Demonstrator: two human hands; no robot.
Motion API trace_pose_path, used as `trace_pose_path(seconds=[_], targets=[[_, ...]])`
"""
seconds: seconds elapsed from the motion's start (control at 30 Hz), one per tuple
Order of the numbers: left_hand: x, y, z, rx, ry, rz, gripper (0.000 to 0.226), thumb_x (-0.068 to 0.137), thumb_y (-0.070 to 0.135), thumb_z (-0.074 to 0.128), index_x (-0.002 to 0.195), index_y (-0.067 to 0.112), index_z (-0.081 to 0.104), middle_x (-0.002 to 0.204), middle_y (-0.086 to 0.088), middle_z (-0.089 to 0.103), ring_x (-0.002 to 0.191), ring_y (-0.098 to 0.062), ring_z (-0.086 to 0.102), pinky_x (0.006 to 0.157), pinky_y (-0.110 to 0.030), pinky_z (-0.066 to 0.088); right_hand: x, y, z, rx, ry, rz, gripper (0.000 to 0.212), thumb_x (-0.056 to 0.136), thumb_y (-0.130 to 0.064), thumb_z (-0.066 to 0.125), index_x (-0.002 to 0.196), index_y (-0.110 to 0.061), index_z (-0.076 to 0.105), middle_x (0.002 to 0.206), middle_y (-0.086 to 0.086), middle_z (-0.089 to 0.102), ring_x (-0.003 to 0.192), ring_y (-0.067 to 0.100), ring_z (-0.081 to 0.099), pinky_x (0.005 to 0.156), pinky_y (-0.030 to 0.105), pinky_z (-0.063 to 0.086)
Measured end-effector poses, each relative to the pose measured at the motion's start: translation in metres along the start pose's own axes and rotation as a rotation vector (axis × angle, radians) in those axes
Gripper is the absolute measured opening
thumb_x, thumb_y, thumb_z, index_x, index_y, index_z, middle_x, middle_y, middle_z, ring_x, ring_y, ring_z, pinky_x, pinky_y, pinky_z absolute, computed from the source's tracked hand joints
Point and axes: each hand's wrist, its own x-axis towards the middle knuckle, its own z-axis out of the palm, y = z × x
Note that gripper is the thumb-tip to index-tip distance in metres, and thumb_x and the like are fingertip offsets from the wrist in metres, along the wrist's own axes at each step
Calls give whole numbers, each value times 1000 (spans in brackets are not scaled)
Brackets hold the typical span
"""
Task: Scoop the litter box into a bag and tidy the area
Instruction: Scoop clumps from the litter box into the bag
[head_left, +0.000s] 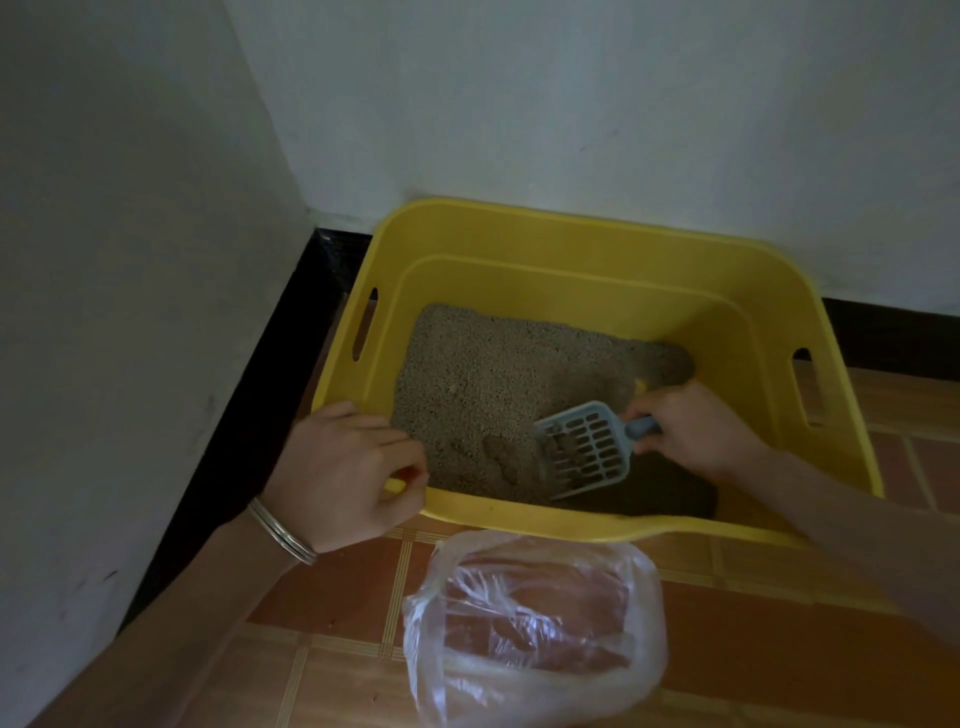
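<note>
Both hands at litter box (571, 234); right hand (696, 426) grips scoop (584, 447).

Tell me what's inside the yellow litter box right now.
Inside the yellow litter box: grey litter, the blue slotted scoop holding a dark clump, held by the right hand. The near right corner is shadowed; anything buried is hidden.

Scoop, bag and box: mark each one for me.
scoop (587, 449), head view, on the slotted blue blade.
bag (530, 623), head view, on its clear plastic middle.
litter box (519, 512), head view, on the near yellow rim.
</note>
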Motion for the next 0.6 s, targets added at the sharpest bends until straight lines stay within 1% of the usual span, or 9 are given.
trace_pose_path(seconds=[0.07, 0.13, 0.17, 0.27, 0.4, 0.6], targets=[[0, 0, 1, 1, 9, 1, 21, 77, 35, 51, 61, 27, 61, 56, 12, 58, 57, -8, 56, 60, -26, 34, 5, -9, 3, -14, 0, -25, 22, 78, -24, 70, 99, -23, 64, 96, -4, 68, 90, 14, 60, 88, 33, 41], [0, 0, 1, 0, 19, 1, 19, 77, 34, 52, 61, 27, 61, 56, 12, 58, 58, -8, 56, 61, -25, 32, 11, -15, 5, -11, -3, -29, 23, 78, -22, 70, 100, -22, 64, 94, -3, 69, 88, 14, 62, 90, 32, 41], [0, 0, 2, -2, 23, 2, 18, 76, 34, 53, 61, 28, 61, 56, 13, 59, 58, -8, 56, 61, -25, 32, 15, -18, 7, 4, -8, -21, 25, 78, -21, 71, 101, -22, 64, 94, -3, 69, 88, 13, 62, 90, 31, 43], [0, -1, 3, -8, 29, 5, 18, 76, 33, 53, 61, 28, 61, 57, 13, 59, 59, -7, 56, 62, -25, 33, 25, -28, 11, 94, -35, 8, 29, 75, -20, 74, 102, -22, 65, 97, -3, 69, 90, 12, 62, 88, 35, 48], [0, -2, 5, -9, 31, 13, 16, 75, 33, 55, 61, 28, 61, 57, 13, 59, 58, -6, 56, 61, -26, 35, 38, -43, 15, 199, -32, -7, 30, 73, -16, 76, 101, -17, 67, 100, -1, 69, 92, 12, 62, 86, 32, 49], [-1, -3, 6, 1, 54, 23, 16, 76, 31, 57, 61, 27, 60, 56, 11, 57, 58, -8, 54, 61, -27, 35, 57, -66, 20, 291, -31, -60, 28, 73, -15, 75, 100, -17, 69, 98, -3, 70, 89, 8, 63, 85, 27, 49]])
